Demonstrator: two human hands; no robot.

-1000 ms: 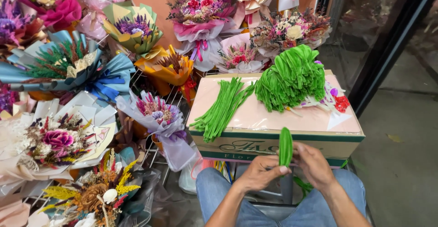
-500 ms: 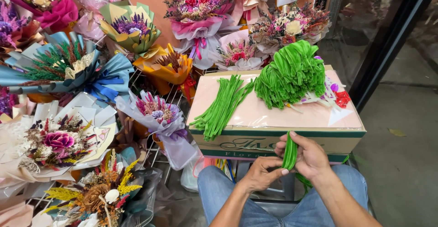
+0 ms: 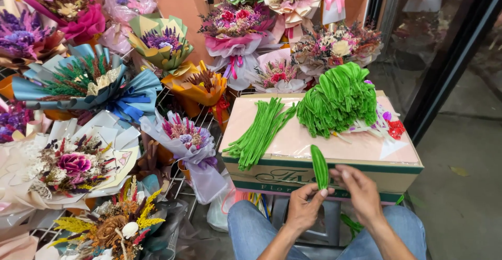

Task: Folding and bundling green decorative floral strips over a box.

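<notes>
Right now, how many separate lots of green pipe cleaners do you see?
3: a straight bundle lying on the box's left side, a folded heap on its right, and one bent piece held in the hands. More may be hidden.

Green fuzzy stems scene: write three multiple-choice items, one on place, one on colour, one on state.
1. Where does the big heap of bent stems lie?
A. on the cardboard box
B. on the floor
C. in a bouquet

2. What colour is the folded piece being held?
A. pink
B. green
C. blue

3. How is that piece held?
A. lying loose
B. pinched by the left hand, with the right hand beside it
C. tied with ribbon

Answers: 1 A, the heap rests on the box top; 2 B, same green as the stems; 3 B, left fingertips grip its lower end.
</notes>
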